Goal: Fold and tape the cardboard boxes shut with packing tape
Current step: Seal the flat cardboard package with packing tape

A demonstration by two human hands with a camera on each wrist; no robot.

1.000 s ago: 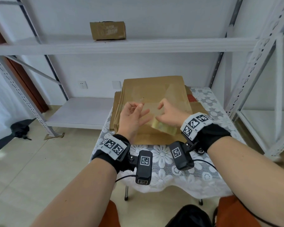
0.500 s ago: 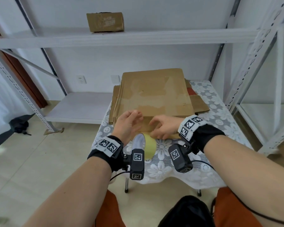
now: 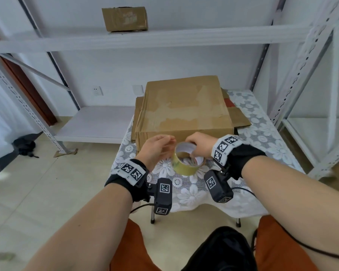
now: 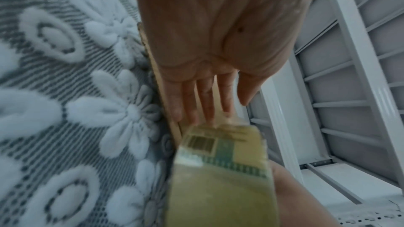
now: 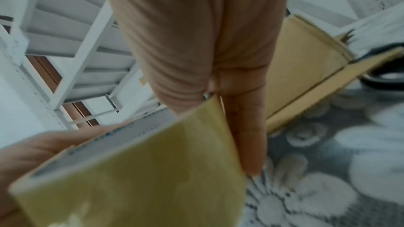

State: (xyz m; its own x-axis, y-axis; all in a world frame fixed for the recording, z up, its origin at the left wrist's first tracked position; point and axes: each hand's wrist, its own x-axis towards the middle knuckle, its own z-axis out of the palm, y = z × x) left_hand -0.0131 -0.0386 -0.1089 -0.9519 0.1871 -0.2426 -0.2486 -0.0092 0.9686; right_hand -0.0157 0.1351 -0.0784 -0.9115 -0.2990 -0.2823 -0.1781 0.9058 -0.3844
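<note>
A brown cardboard box (image 3: pixel 184 106) stands closed on the table, with clear tape shining across its top and down its front. Just in front of it my right hand (image 3: pixel 193 146) grips a yellowish roll of packing tape (image 3: pixel 188 163), fingers hooked over its rim into the core. In the right wrist view one finger (image 5: pixel 247 144) runs down beside the roll (image 5: pixel 142 170). My left hand (image 3: pixel 167 141) is to the left of the roll, with straight fingers (image 4: pixel 207 103) lying along the box front (image 4: pixel 158 75) and reaching the roll (image 4: pixel 220 170).
The table wears a white flowered lace cloth (image 3: pixel 262 133). Flattened cardboard (image 3: pixel 241 116) lies under and behind the box. White metal racks (image 3: pixel 305 75) stand behind and to the right, a small box (image 3: pixel 125 18) on the upper shelf. A dark object (image 3: pixel 24 145) lies on the floor.
Both hands came off the top of the box and down its front face toward me. The tape roll travelled with them and now hangs just in front of the box.
</note>
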